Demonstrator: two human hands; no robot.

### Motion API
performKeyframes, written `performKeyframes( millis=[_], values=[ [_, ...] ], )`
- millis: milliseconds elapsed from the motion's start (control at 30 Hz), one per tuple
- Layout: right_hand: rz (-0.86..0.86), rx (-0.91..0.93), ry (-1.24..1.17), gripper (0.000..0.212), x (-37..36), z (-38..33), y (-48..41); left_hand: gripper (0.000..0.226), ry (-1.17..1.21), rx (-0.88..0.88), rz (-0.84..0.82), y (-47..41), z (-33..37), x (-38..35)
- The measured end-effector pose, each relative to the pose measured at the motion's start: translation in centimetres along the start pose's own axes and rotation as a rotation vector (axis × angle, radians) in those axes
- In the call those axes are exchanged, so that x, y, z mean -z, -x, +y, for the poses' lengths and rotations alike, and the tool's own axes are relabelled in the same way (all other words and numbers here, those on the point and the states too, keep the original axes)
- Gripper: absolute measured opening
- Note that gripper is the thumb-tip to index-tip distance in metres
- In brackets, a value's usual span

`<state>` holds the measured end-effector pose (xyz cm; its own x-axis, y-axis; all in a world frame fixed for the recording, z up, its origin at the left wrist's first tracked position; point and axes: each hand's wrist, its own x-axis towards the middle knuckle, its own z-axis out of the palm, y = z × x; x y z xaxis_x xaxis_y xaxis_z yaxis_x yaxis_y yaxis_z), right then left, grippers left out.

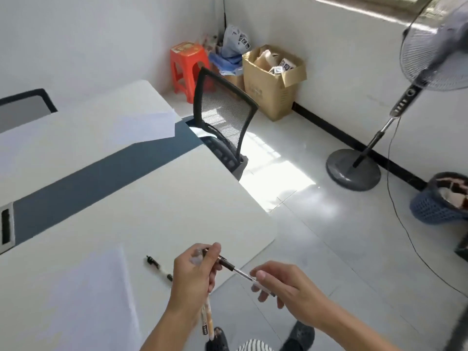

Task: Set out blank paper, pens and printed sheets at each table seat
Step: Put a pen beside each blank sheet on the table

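Counter (157,198): white top with a dark blue-grey strip running across its middle; its rounded near corner lies just ahead of the hands.
Near sheet (76,295): white paper lying flat on the counter at lower left.
Far sheet (149,125): white paper on the far half of the counter, one corner reaching over the dark strip beside the mesh chair (222,117).
Loose pen (159,268): lies on the counter between the near sheet and the left hand, touching neither.
Room: pale tiled floor (329,236) with a bright patch of sun; an orange stool (188,67) and an open cardboard box (273,82) against the far wall; a standing fan (364,153) at right, with a blue basket (440,201) near it.
Left hand (192,277): held over the counter's near edge, fingers curled round a pen bundle (206,320) whose ends stick out below the wrist.
Right hand (291,287): off the counter, above the floor, thumb and fingers pinching the clear pen (238,271).
Clear pen: slants between the two hands, its dark upper end at the left hand's fingertips, its clear lower end in the right hand's pinch.
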<state>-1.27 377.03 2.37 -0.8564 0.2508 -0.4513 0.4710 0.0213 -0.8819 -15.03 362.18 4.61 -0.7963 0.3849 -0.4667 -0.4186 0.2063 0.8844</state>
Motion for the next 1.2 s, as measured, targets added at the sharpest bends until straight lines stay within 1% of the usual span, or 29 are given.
performKeyframes(
  millis=[100,167,267,333,433,500,567,633,733,800,900,933,1100,1200],
  values=[
    [-0.001,0.007,0.018,0.015,6.0,1.5,1.8,0.024,-0.047,-0.006,-0.072,-0.2,0.1,-7.5],
    [0.048,-0.004,0.039,0.016,10.3,3.3,2.7,0.026,-0.088,0.009,-0.14,-0.6,-0.1,-12.2],
    [0.206,-0.018,0.094,0.019,16.3,6.3,3.8,0.023,-0.133,0.04,-0.196,-1.4,-0.1,-17.2],
    [0.335,-0.053,0.057,0.019,19.7,8.1,4.4,0.02,-0.149,0.044,-0.197,-2.1,0.2,-18.9],
    [0.515,-0.104,0.049,0.027,23.9,9.8,4.2,0.019,-0.172,0.057,-0.158,-3.9,0.8,-20.2],
    [0.577,-0.114,0.055,0.03,26.4,10.3,3.1,0.018,-0.175,0.082,-0.113,-5.9,0.9,-21.0],
    [0.601,-0.118,0.017,0.031,28.5,10.1,1.5,0.017,-0.168,0.094,-0.083,-8.3,1.2,-21.9],
    [0.615,-0.127,0.0,0.041,30.5,9.5,-0.7,0.016,-0.161,0.095,-0.072,-11.1,1.7,-23.3],
    [0.619,-0.118,0.051,0.047,34.3,8.3,-4.6,0.015,-0.149,0.11,-0.077,-16.2,3.2,-26.5],
    [0.638,-0.116,0.074,0.045,37.2,7.1,-7.4,0.016,-0.134,0.122,-0.113,-19.8,4.6,-28.9],
    [0.644,-0.116,0.113,0.028,41.2,3.9,-11.4,0.017,-0.114,0.096,-0.172,-24.6,8.5,-32.4],
    [0.636,-0.12,0.124,0.027,42.7,2.7,-12.9,0.017,-0.113,0.079,-0.193,-26.0,10.2,-33.5],
    [0.556,-0.083,0.136,0.029,48.2,-1.8,-20.2,0.016,-0.074,0.034,-0.191,-32.3,15.9,-36.8],
    [0.507,-0.085,0.142,0.03,51.0,-2.5,-24.7,0.015,-0.068,0.046,-0.127,-35.5,17.6,-37.7]
  ],
)
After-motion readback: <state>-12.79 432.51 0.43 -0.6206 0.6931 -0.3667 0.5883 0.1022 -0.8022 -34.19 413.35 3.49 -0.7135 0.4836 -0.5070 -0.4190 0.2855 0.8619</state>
